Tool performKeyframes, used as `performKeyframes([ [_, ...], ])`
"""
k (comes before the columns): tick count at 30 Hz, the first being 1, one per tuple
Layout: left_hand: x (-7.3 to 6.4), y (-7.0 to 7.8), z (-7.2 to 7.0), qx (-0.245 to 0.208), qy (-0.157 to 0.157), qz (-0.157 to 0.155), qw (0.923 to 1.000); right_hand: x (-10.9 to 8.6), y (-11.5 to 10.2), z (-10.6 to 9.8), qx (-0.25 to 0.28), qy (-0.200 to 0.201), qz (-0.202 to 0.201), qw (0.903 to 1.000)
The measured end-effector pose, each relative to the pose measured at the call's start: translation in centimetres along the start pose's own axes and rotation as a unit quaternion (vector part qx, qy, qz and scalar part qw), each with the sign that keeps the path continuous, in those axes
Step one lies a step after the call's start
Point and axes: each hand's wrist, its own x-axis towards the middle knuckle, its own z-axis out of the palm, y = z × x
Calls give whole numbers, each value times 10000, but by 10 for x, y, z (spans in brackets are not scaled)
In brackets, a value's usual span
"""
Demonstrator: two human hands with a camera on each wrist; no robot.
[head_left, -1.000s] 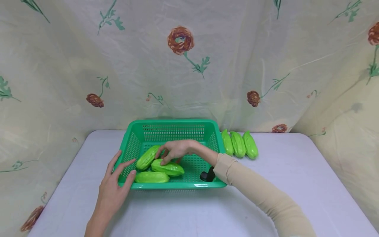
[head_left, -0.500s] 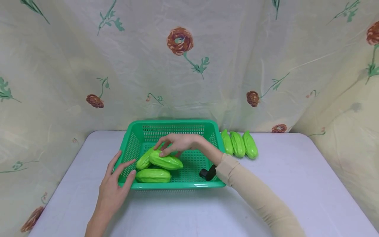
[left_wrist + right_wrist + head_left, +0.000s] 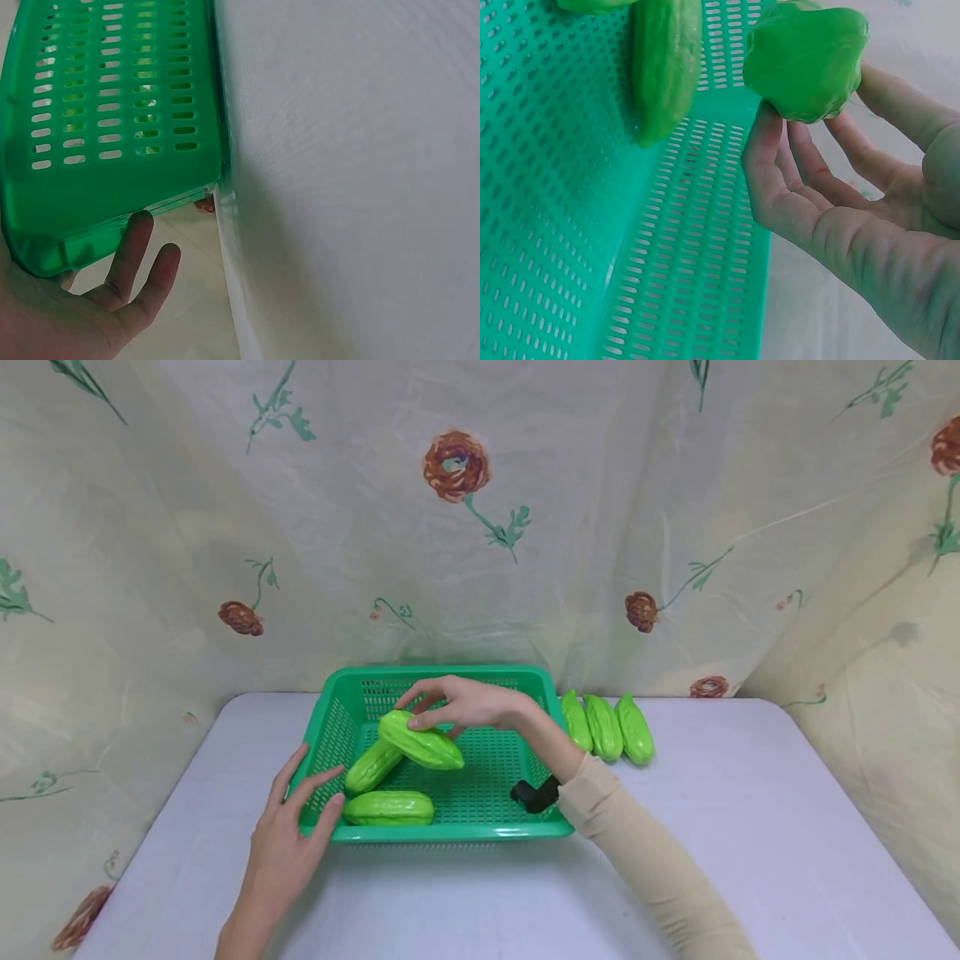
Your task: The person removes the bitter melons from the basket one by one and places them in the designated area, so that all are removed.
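Note:
My right hand (image 3: 480,703) pinches a bright green ridged bitter melon (image 3: 422,742) between thumb and fingers, above the green plastic basket (image 3: 442,833). In the right wrist view the held bitter melon (image 3: 806,64) is end-on at the fingertips, raised off the basket floor. Two more bitter melons lie inside the basket: one slanted (image 3: 372,768) under the held one, one lengthwise (image 3: 390,808) along the front wall. My left hand (image 3: 288,847) rests at the basket's front-left corner, its fingers spread and fairly straight. From the left wrist, fingers (image 3: 133,251) touch the rim's outside.
Right of the basket, three bitter melons (image 3: 604,727) stand side by side on the white table (image 3: 750,827). A black wrist device (image 3: 534,795) shows by the right forearm. Behind hangs a flowered curtain (image 3: 555,527), close to the basket's back edge.
My right hand has lifted the bitter melon up and away from the basket floor, slightly toward the back. The front bitter melon has shifted a little. The left hand stays in place.

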Motion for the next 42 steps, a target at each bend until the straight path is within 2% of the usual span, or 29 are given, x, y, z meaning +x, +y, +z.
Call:
performKeyframes([
  [9, 0, 3, -1, 3, -25, -30, 10000, -20, 2, -16, 55, 252, -188, 9995],
  [18, -1, 2, 0, 20, 1, 17, 10000, -47, 11, -37, 202, 677, -137, 9974],
  [27, 0, -1, 0, 52, -20, 28, 10000, -78, 40, -57, 407, 1109, -64, 9930],
  [34, 1, 0, 0, 38, -12, 53, 10000, -104, 68, -75, 845, 1611, 41, 9833],
  [42, 0, 0, 1, 46, -6, 52, 10000, -127, 88, -91, 1132, 1773, 157, 9775],
])
